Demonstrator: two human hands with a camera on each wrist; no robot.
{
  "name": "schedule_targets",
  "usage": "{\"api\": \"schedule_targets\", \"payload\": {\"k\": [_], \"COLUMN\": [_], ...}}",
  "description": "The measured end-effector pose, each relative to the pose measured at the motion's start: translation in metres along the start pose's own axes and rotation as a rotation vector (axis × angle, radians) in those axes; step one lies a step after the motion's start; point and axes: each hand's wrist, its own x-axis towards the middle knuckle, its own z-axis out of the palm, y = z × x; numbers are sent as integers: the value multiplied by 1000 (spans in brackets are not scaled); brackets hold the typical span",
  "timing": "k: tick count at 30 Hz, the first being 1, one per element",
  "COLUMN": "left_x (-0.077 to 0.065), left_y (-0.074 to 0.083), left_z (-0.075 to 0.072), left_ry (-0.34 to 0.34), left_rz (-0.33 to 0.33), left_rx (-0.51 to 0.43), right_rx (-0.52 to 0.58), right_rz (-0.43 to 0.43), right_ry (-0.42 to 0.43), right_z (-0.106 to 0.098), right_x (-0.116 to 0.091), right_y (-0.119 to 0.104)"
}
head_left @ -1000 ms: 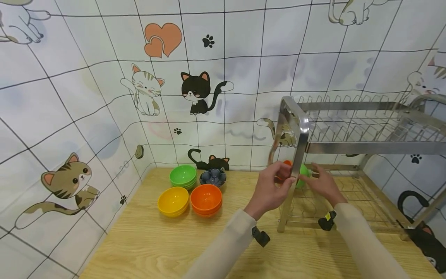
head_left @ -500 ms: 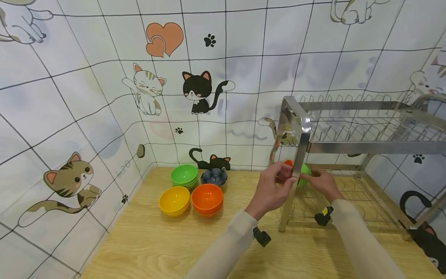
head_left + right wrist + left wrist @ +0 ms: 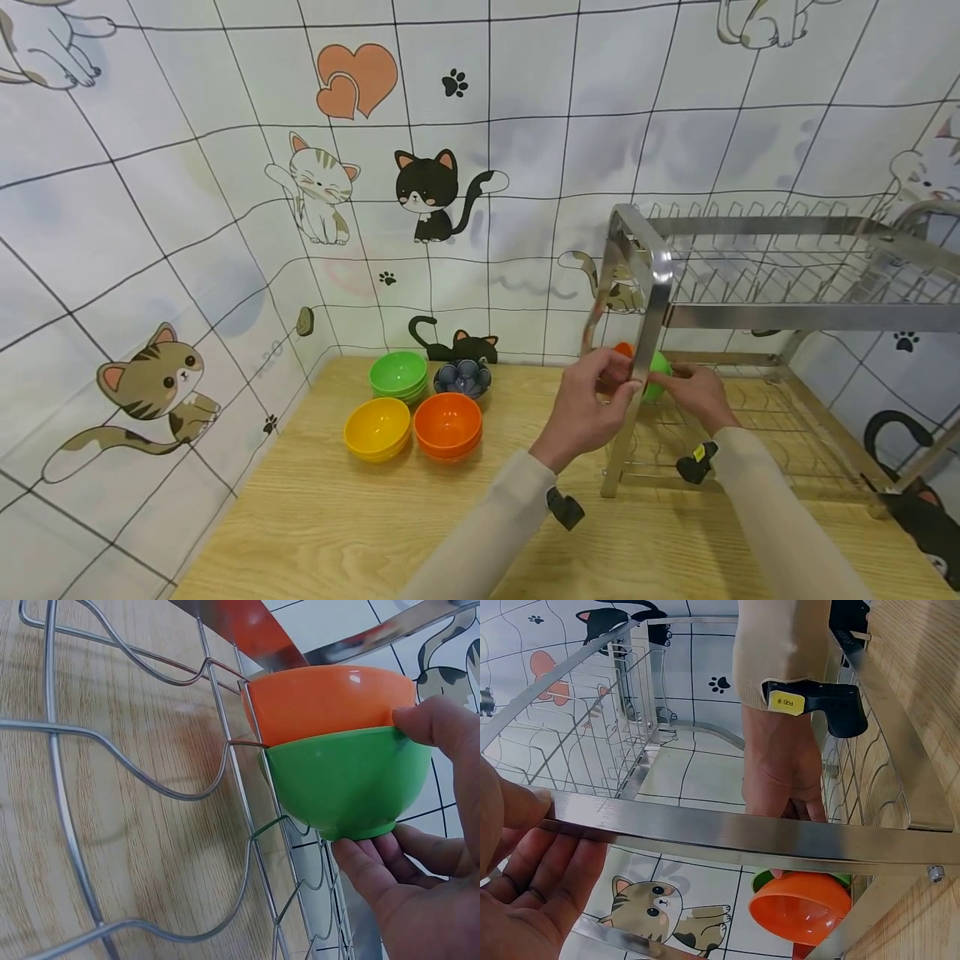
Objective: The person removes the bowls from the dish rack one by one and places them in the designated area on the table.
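Note:
My left hand grips the front metal upright of a dish rack, its thumb on one face and fingers behind. Inside the rack's lower tier, my right hand holds a green bowl, thumb at the rim and fingertips under the foot. An orange bowl sits nested in the green one, and both are tipped on their sides against the wire slots. From the head view, the upright and my left hand hide most of the pair. The left wrist view shows the orange bowl's open mouth.
On the wooden table, left of the rack, stand stacked green bowls, yellow bowls and orange bowls, plus a dark scalloped dish. The rack's upper wire tier overhangs my right hand. A cat-print wall closes the back.
My right hand's spread fingers have drawn in around the green bowl, and the hand has shifted slightly left. My left hand stays on the upright. The head view has tilted slightly.

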Motion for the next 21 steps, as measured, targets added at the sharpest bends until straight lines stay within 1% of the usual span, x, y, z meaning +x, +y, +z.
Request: {"api": "schedule_targets", "payload": {"k": [7, 11, 12, 15, 17, 21], "left_x": [-1, -1, -1, -1, -1, -2], "left_y": [-1, -2, -2, -1, -1, 0], "left_z": [0, 0, 0, 0, 0, 0], "left_ry": [7, 11, 13, 12, 8, 3], "left_rz": [4, 3, 6, 0, 2, -1], "left_rx": [24, 27, 38, 17, 29, 20], "right_rx": [-12, -27, -32, -58, -64, -80], "right_rz": [-1, -11, -18, -44, -64, -112], "right_ry": [17, 54, 66, 107, 129, 177], "right_z": [0, 1, 1, 1, 1, 2], "right_x": [1, 1, 1, -2, -4, -6], "right_y": [-1, -4, -4, -5, -5, -5]}}
